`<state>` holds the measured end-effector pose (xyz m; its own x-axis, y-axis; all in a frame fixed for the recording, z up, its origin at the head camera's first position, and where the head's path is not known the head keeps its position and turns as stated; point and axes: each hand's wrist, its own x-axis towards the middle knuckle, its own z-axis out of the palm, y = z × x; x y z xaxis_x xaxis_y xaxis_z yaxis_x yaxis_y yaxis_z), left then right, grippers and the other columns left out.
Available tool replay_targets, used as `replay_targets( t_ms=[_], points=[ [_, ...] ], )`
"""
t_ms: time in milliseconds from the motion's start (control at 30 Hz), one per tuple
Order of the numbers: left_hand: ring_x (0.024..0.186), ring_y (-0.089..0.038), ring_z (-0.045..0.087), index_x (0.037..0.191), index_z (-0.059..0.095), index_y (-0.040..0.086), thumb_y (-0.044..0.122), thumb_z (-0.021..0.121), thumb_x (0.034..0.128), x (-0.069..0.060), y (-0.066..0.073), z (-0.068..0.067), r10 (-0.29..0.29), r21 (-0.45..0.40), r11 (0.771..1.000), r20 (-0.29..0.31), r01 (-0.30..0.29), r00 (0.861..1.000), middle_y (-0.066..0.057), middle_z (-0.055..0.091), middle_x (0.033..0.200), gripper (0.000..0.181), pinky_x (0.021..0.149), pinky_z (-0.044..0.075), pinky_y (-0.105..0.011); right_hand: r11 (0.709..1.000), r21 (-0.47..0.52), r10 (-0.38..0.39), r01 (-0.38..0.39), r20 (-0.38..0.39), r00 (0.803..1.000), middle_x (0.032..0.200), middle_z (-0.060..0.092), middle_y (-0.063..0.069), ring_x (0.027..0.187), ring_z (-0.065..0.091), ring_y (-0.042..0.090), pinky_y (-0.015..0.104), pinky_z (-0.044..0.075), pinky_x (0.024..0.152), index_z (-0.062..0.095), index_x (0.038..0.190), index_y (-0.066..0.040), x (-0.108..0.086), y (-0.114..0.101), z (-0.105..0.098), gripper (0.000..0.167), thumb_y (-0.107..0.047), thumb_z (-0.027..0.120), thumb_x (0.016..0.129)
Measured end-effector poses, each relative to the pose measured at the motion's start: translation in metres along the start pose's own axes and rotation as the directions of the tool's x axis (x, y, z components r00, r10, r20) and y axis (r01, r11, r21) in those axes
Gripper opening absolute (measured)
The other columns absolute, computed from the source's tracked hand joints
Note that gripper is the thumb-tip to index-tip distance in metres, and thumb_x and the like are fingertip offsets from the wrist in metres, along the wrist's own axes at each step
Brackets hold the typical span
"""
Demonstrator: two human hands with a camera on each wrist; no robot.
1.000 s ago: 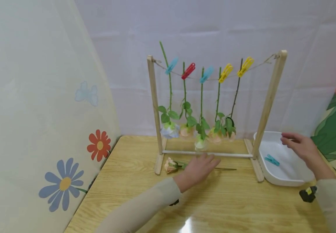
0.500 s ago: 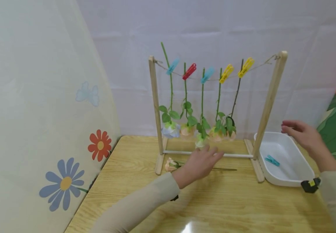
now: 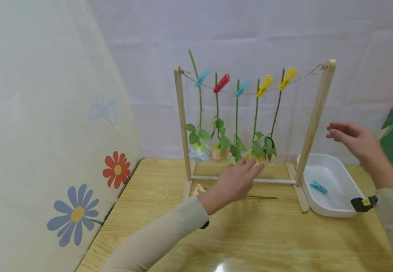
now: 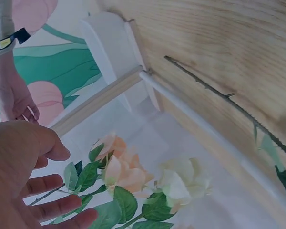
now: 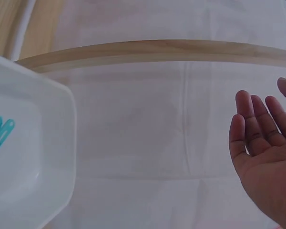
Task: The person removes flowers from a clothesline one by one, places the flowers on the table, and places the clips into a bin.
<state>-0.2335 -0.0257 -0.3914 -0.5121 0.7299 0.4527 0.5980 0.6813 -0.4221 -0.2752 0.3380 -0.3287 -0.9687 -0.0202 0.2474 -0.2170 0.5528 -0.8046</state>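
Several flowers hang heads down from a string, held by blue, red and yellow clothespins. My left hand is raised in front of the lower blooms, fingers spread and holding nothing; the left wrist view has it beside peach roses. Partly hidden under that hand in the head view, a loose rose lies on the table, its dark stem pointing right. My right hand, empty with relaxed fingers, hovers above and behind the white tray. One teal clothespin lies inside the tray.
The wooden frame's right post stands between the flowers and the tray. A white rod joins the frame's feet low down. White cloth hangs behind, and a flower-painted panel is at the left.
My right hand has risen away from the tray. My left hand has moved slightly up, now covering the white rose's lower part. The flowers and clothespins look unmoved.
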Motion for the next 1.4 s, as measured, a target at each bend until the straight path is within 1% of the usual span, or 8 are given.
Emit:
replay_targets(
  t_ms=[67,133,300,367,567,733,1100,1400],
  points=[
    [0.105,-0.02,0.064,0.142,0.05,0.018,0.02,0.062,0.0962,0.002,-0.001,-0.003,-0.002,-0.005,1.0,-0.004,0.002,1.0,-0.001,0.061,0.125,0.048,0.045,0.045,-0.022,1.0,0.017,-0.023,0.023,-0.003,1.0,0.101,0.061,-0.037,0.097,0.055,-0.012,0.011,0.042,0.083,0.049,0.147,-0.008,0.001,-0.005,-0.001,0.06,-0.047,0.055,0.102],
    [0.105,-0.021,0.064,0.142,0.052,0.017,0.017,0.061,0.0955,0.005,-0.003,-0.006,-0.004,-0.014,1.0,-0.029,0.004,1.0,-0.002,0.062,0.125,0.048,0.046,0.046,-0.021,0.999,0.034,-0.036,0.036,-0.002,0.999,0.102,0.061,-0.036,0.099,0.055,-0.012,0.015,0.042,0.094,0.05,0.146,-0.009,0.001,-0.01,-0.003,0.057,-0.045,0.055,0.102],
    [0.103,-0.021,0.065,0.14,0.055,0.017,0.011,0.06,0.094,0.012,-0.006,-0.015,-0.04,-0.049,0.998,-0.086,0.036,0.996,-0.002,0.065,0.126,0.047,0.045,0.046,-0.019,0.996,0.084,-0.015,0.016,-0.005,1.0,0.106,0.062,-0.033,0.104,0.053,-0.008,0.061,0.024,0.118,0.049,0.148,-0.016,0.001,-0.028,-0.005,0.058,-0.048,0.057,0.101],
    [0.102,-0.021,0.066,0.141,0.055,0.017,0.011,0.062,0.0932,0.015,-0.007,-0.019,-0.057,-0.058,0.997,-0.092,0.052,0.994,-0.002,0.065,0.126,0.048,0.045,0.046,-0.019,0.995,0.092,-0.025,0.027,-0.019,1.0,0.109,0.062,-0.031,0.104,0.053,-0.007,0.063,0.021,0.119,0.05,0.148,-0.016,0.002,-0.033,-0.005,0.058,-0.048,0.057,0.1],
    [0.103,-0.022,0.066,0.141,0.055,0.013,0.01,0.064,0.0905,0.023,-0.012,-0.028,-0.081,-0.116,0.991,-0.114,0.067,0.99,-0.005,0.065,0.126,0.051,0.062,0.057,-0.022,0.988,0.12,-0.089,0.098,-0.084,0.993,0.113,0.061,-0.025,0.103,0.056,-0.004,0.04,0.03,0.121,0.055,0.143,-0.018,0.006,-0.047,-0.005,0.046,-0.039,0.059,0.102],
    [0.11,-0.023,0.065,0.142,0.054,0.012,0.011,0.061,0.0926,0.031,-0.018,-0.033,-0.126,-0.199,0.975,-0.116,0.101,0.985,-0.008,0.064,0.132,0.05,0.066,0.059,-0.024,0.98,0.138,-0.126,0.142,-0.116,0.985,0.113,0.064,-0.022,0.103,0.059,-0.002,0.009,0.044,0.088,0.058,0.141,-0.016,0.007,-0.06,-0.007,0.044,-0.033,0.062,0.101],
    [0.121,-0.026,0.06,0.146,0.051,0.012,0.014,0.062,0.0945,0.045,-0.028,-0.042,-0.204,-0.297,0.941,-0.109,0.164,0.973,-0.009,0.059,0.139,0.053,0.061,0.056,-0.026,0.951,0.169,-0.228,0.259,-0.183,0.956,0.114,0.067,-0.015,0.101,0.062,0.003,0.01,0.045,0.082,0.061,0.136,-0.009,0.01,-0.087,-0.006,0.038,-0.024,0.063,0.101],
    [0.12,-0.023,0.06,0.146,0.049,0.009,0.016,0.063,0.0966,0.065,-0.032,-0.046,-0.241,-0.394,0.902,-0.12,0.177,0.963,-0.01,0.058,0.14,0.052,0.09,0.057,-0.029,0.912,0.237,-0.297,0.334,-0.178,0.938,0.116,0.07,-0.007,0.1,0.066,0.006,0.011,0.049,0.084,0.064,0.133,-0.006,0.013,-0.112,-0.007,0.035,-0.017,0.065,0.1]
  ],
)
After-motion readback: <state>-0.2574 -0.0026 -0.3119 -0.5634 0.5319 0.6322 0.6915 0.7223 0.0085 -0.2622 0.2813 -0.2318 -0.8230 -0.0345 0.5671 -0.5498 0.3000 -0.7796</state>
